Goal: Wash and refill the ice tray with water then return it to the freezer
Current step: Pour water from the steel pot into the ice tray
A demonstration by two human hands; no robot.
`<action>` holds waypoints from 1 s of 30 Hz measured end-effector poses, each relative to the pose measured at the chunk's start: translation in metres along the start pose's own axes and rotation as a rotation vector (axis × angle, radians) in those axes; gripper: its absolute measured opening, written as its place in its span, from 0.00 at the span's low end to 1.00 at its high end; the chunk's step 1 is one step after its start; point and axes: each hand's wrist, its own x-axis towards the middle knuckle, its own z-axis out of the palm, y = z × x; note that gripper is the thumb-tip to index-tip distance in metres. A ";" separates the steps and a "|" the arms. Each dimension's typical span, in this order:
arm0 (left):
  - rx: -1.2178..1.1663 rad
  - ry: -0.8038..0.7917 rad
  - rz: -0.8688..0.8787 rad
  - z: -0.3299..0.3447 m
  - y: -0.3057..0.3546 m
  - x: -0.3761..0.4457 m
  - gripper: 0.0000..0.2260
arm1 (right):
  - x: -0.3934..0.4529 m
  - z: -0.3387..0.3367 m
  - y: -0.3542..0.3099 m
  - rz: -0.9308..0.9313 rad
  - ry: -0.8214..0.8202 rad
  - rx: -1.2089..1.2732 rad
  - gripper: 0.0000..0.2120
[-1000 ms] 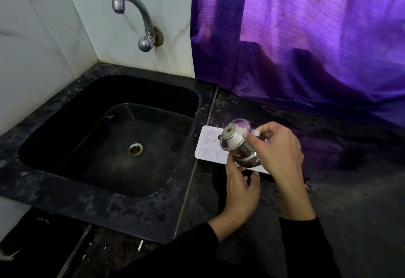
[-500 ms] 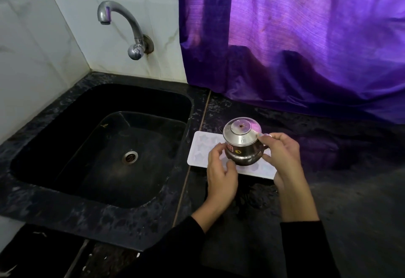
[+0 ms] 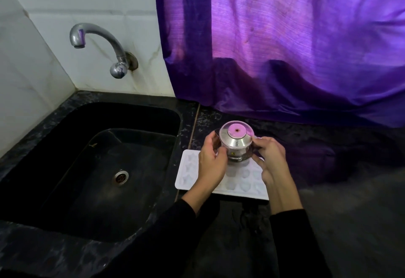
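Both arms reach forward from the bottom edge of the view, each in a dark long sleeve that ends at the wrist. The left hand (image 3: 211, 163) is raised with its back toward the camera, fingers curled and thumb up, gripping the left side of a small metal pot (image 3: 236, 144). The right hand (image 3: 268, 159) comes in from the other side, its wrist bent slightly inward, its fingers curled round the pot's right side. The two hands face each other, close together, at about the same height, with the forearms angled toward one another.
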 end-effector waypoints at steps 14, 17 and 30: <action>0.091 0.053 -0.075 0.041 0.000 0.113 0.21 | 0.124 0.036 -0.021 0.068 -0.013 0.047 0.08; 0.095 0.068 -0.082 0.046 -0.001 0.127 0.20 | 0.139 0.039 -0.021 0.085 -0.024 0.038 0.07; 0.097 0.099 -0.120 0.050 -0.008 0.147 0.21 | 0.163 0.043 -0.016 0.097 -0.039 -0.035 0.05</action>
